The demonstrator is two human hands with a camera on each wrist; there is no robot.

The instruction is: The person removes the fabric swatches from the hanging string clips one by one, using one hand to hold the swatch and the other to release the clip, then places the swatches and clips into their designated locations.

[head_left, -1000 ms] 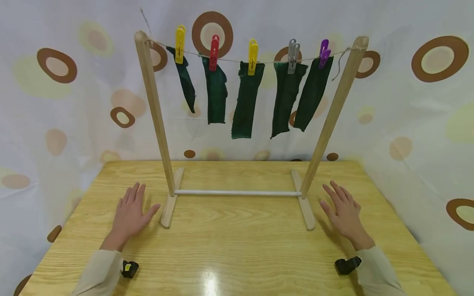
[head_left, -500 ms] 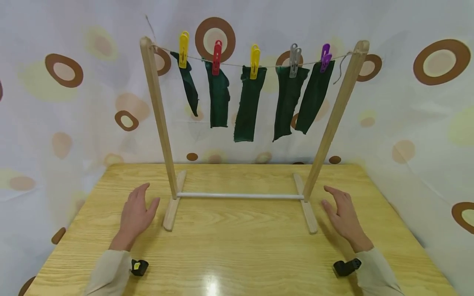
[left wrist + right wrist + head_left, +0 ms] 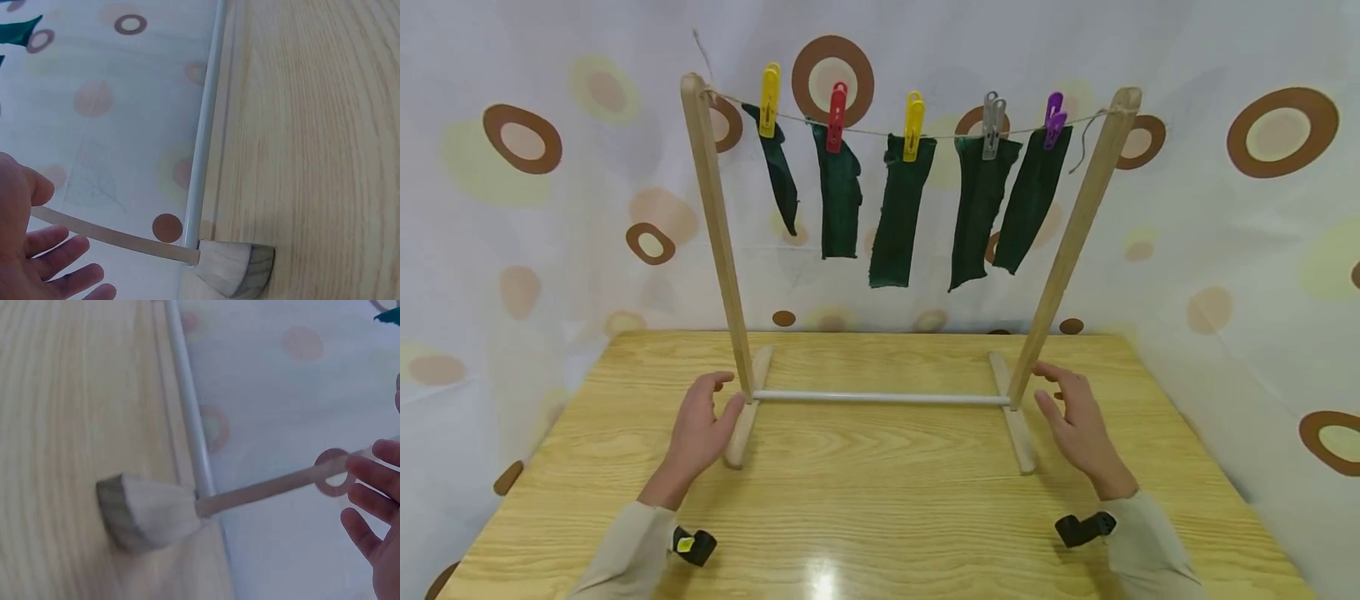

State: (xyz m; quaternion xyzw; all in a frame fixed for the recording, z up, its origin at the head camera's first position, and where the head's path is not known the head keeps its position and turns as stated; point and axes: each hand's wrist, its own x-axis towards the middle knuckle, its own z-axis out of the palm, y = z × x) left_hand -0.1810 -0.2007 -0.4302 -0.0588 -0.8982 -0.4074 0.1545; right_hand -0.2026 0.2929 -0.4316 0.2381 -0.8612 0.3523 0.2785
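Observation:
A small wooden drying rack stands on the table, its left post (image 3: 717, 225) and right post (image 3: 1078, 233) joined low down by a white rod (image 3: 880, 397). My left hand (image 3: 696, 433) is beside the foot of the left post, thumb and fingers apart and loosely bent. In the left wrist view, that post passes between the left thumb (image 3: 39, 187) and fingers. My right hand (image 3: 1082, 421) is at the right post's outer side, index finger towards it; whether it touches, I cannot tell. Several dark green cloths (image 3: 898, 225) hang from a string, held by clothespins (image 3: 913, 125).
The rack's left foot (image 3: 743, 437) and right foot (image 3: 1019, 442) lie flat on the wooden table (image 3: 880, 508). A white curtain (image 3: 550, 250) with brown rings hangs behind. Black cameras (image 3: 694, 546) are on both sleeves.
Both hands have moved inward, the left to the right and the right to the left, closer to the posts. Their fingers have become more bent. The view has shifted slightly.

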